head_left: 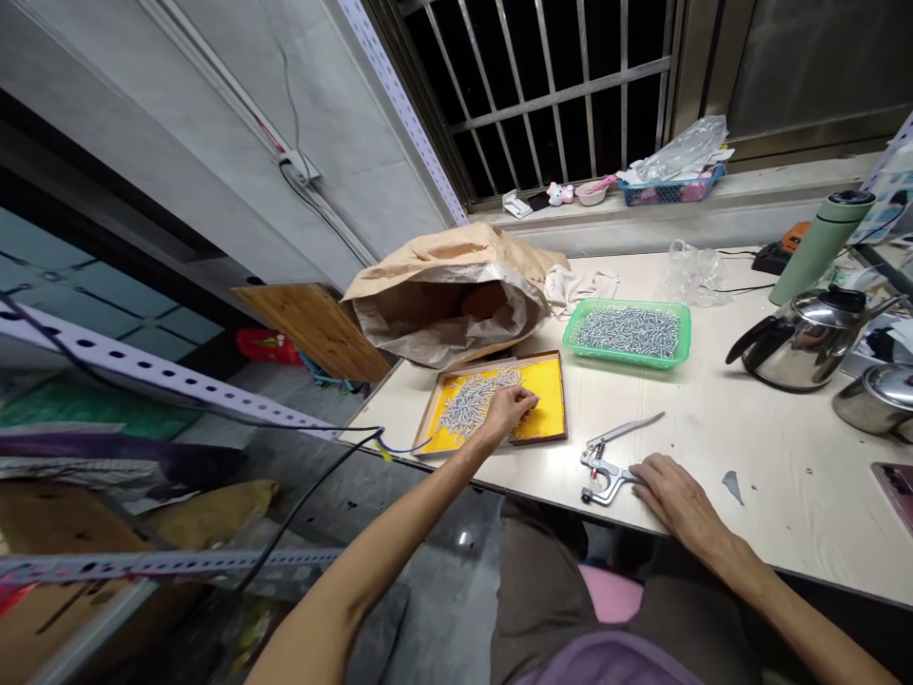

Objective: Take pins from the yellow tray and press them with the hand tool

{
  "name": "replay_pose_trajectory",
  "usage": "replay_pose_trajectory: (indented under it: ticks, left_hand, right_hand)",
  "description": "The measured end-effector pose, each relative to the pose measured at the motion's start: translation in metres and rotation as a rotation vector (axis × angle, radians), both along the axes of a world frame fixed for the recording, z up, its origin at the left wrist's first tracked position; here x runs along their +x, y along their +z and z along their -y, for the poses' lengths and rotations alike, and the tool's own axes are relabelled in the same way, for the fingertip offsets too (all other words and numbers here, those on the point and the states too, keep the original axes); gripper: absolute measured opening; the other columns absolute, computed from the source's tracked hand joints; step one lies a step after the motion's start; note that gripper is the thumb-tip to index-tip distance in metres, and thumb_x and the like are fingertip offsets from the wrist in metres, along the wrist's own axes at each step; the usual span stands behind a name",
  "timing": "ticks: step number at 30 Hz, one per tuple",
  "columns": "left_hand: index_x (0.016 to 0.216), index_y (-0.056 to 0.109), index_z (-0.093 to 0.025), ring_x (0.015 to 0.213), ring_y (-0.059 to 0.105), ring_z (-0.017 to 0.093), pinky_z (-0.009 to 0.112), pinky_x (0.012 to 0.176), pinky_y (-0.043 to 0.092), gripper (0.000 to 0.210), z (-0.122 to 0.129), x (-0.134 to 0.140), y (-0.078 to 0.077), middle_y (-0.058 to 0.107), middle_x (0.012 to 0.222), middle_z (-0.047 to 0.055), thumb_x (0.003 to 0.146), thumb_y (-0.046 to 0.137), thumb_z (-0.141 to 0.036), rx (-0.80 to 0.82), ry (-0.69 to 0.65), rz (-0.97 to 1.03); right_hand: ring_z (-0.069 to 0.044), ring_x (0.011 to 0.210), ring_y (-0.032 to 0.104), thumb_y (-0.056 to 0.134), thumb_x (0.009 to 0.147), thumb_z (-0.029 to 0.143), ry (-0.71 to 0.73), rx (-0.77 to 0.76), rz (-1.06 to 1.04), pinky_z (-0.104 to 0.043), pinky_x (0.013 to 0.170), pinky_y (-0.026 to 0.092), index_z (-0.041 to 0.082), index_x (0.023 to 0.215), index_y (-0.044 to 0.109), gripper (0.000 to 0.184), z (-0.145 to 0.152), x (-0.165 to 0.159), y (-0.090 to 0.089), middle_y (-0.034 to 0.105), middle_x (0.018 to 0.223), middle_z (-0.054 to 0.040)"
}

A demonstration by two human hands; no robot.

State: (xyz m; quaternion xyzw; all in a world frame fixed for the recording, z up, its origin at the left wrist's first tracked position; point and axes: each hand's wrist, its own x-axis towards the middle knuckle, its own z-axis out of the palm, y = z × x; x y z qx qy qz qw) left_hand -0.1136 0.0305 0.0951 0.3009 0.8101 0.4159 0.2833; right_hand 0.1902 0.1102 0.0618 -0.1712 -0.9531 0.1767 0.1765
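My left hand [510,409] reaches over a shallow yellow-bottomed tray [549,430]. Its fingers are pinched together above the yellow bottom, and whatever they may hold is too small to make out. Beside and under that hand lies a heap of small silvery metal pins or screws [467,404]. At the table's front edge, my right hand [674,495] has its fingers over the lower handle of metal hand pliers [606,480], which look like snap-fastener pliers. Their upper handle stands apart and points to the right. The right palm hides the end of the lower handle.
Behind the yellow tray lies an open brown paper sack [449,295]. A green plastic basket [628,359] holds more metal pieces. At right stand a steel kettle [791,347], a green flask [820,247] and a phone [895,490]. A grey scrap [732,486] lies near my right hand.
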Motion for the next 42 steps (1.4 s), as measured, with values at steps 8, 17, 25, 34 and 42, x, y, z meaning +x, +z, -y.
replay_pose_trajectory:
  ticks: [8, 17, 25, 34, 42]
  left_hand:
    - [0.067, 0.064, -0.012, 0.040, 0.039, 0.005, 0.018, 0.039, 0.029, 0.013, 0.023, 0.092, -0.002, 0.053, 0.051, -0.005, 0.068, 0.060, -0.025, -0.318, -0.251, 0.212]
    - [0.051, 0.053, -0.015, 0.036, 0.031, 0.005, 0.022, 0.040, 0.022, 0.030, 0.025, 0.107, -0.007, 0.041, 0.039, -0.007, 0.070, 0.061, -0.037, -0.388, -0.309, 0.220]
    - [0.051, 0.050, -0.016, 0.036, 0.031, 0.005, 0.022, 0.040, 0.021, 0.036, 0.019, 0.107, -0.010, 0.041, 0.040, -0.007, 0.067, 0.066, -0.043, -0.471, -0.346, 0.285]
    - [0.056, 0.053, -0.016, 0.035, 0.030, 0.004, 0.021, 0.038, 0.021, 0.037, 0.015, 0.099, -0.014, 0.043, 0.041, -0.008, 0.065, 0.069, -0.048, -0.542, -0.423, 0.337]
    - [0.054, 0.052, -0.016, 0.035, 0.030, 0.004, 0.021, 0.039, 0.019, 0.041, 0.011, 0.100, -0.013, 0.043, 0.039, -0.008, 0.059, 0.072, -0.051, -0.594, -0.435, 0.361]
  right_hand:
    - [-0.021, 0.083, 0.055, 0.055, 0.086, 0.015, -0.075, 0.096, 0.117, -0.032, 0.068, 0.041, 0.019, 0.099, 0.060, 0.015, 0.008, -0.002, 0.005, 0.060, 0.091, -0.0067]
    - [-0.020, 0.082, 0.052, 0.055, 0.087, 0.013, -0.107, 0.131, 0.152, -0.032, 0.068, 0.036, 0.017, 0.102, 0.061, 0.016, 0.010, -0.004, -0.003, 0.060, 0.091, -0.0065]
    - [-0.019, 0.082, 0.048, 0.051, 0.088, 0.007, -0.129, 0.175, 0.153, -0.031, 0.068, 0.033, 0.018, 0.099, 0.061, 0.018, 0.013, -0.005, -0.007, 0.060, 0.090, -0.0053]
    - [-0.019, 0.078, 0.047, 0.048, 0.088, 0.004, -0.125, 0.255, 0.195, -0.032, 0.069, 0.030, 0.018, 0.089, 0.060, 0.018, 0.013, -0.007, -0.003, 0.059, 0.085, -0.0045]
    - [-0.020, 0.084, 0.052, 0.049, 0.089, 0.009, -0.100, 0.180, 0.296, -0.032, 0.073, 0.035, 0.018, 0.092, 0.061, 0.016, 0.012, -0.008, 0.006, 0.062, 0.090, -0.0059]
